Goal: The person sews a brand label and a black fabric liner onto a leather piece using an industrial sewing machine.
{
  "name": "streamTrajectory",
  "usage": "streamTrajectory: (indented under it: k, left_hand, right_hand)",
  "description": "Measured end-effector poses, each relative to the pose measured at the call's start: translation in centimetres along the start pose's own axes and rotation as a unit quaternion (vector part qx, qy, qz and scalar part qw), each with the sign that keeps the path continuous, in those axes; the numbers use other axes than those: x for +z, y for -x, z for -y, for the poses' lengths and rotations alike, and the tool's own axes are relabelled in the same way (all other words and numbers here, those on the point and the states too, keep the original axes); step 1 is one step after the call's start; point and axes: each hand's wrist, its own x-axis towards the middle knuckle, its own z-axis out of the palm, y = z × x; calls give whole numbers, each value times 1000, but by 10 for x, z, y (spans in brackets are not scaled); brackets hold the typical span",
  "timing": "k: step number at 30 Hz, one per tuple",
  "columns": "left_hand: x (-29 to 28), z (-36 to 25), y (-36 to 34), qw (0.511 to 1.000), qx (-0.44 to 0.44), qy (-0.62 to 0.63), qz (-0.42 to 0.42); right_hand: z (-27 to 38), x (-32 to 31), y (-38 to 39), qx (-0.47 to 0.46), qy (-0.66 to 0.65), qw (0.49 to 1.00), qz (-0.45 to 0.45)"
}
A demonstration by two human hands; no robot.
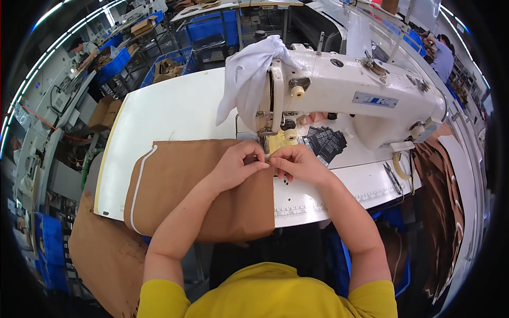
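A large piece of brown fabric [185,180] with a white strip along its curved left edge lies on the white sewing table. My left hand [238,165] is over its upper right part, thumb and fingers pinched at the fabric's right edge. From the other side, my right hand [301,165] pinches the same edge, its fingertips almost meeting the left ones. Both are just in front of the needle area of a white industrial sewing machine [339,79]. The fingertips hide any smaller thing between them. Right behind my right hand, several black labels [324,142] lie fanned out.
A white cloth [249,74] hangs on the machine head. Thread snips [393,177] and a roll of tape [401,165] lie at the table's right. Brown fabric pieces [437,212] hang beyond; another [106,254] hangs at left. Blue crates [214,27] and co-workers are farther off.
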Motion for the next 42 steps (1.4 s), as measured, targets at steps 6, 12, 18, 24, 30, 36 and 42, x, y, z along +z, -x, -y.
streamTrajectory:
  k: [6, 12, 18, 24, 30, 36, 42]
  left_hand:
    - [1, -3, 0, 1000, -8, 17, 11]
    - [4, 2, 2, 999, 0, 47, -1]
    - [6, 3, 2, 999, -5, 52, -2]
    - [7, 3, 2, 997, -24, 72, -8]
    - [8, 2, 1, 996, -39, 80, -10]
    - [6, 6, 2, 995, -55, 83, 0]
    - [7, 9, 2, 994, -51, 95, 2]
  right_hand:
    - [-4, -1, -1, -3, -4, 1000, 3]
    - [-3, 0, 1, -5, -6, 1000, -6]
    - [-1, 3, 3, -4, -10, 999, -33]
    - [-1, 3, 4, -6, 13, 999, -30]
    - [1, 3, 5, -13, 21, 999, -28]
    - [-2, 5, 5, -55, 57, 996, -38]
    - [-7, 4, 5, -102, 76, 991, -51]
